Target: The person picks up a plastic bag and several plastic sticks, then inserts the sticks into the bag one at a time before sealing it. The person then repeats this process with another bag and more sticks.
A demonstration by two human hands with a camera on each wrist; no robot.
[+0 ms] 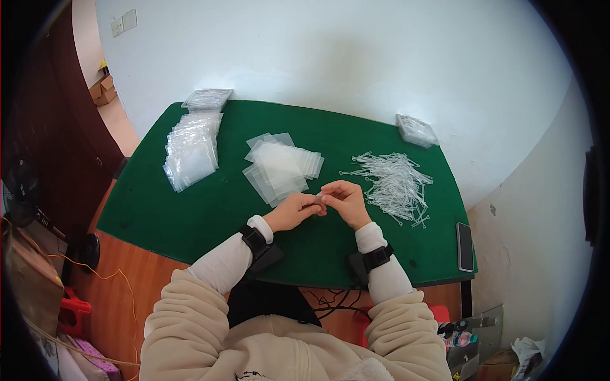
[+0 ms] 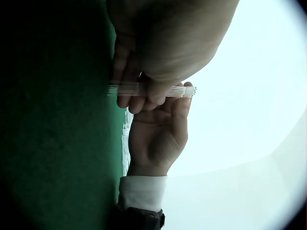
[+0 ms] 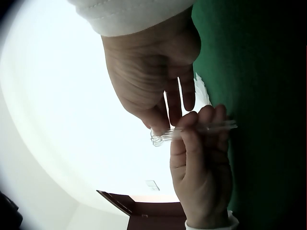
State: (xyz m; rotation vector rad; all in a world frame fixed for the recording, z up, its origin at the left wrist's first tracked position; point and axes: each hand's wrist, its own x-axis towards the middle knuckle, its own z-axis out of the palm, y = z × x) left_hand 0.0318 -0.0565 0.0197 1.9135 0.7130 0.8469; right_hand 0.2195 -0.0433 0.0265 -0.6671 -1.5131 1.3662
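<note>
My left hand (image 1: 290, 213) and right hand (image 1: 346, 203) meet over the front middle of the table. The left grips a small bundle of clear plastic sticks (image 3: 165, 136), thumb across them and fingers curled behind. Small loops show at one end of the bundle, beside the right hand's fingertips. In the left wrist view the right thumb and a finger pinch the bundle (image 2: 188, 91) at that end. A loose pile of similar looped sticks (image 1: 397, 184) lies to the right of the hands. Just beyond the left hand is a heap of clear flat bags (image 1: 279, 166).
Overlapping filled clear bags (image 1: 190, 155) lie at the left of the green table (image 1: 152, 219), below a stacked clear pack (image 1: 208, 100). Another clear pack (image 1: 417, 130) sits at the back right. A phone (image 1: 465, 246) rests near the right edge. The wall (image 1: 305, 51) borders the far side.
</note>
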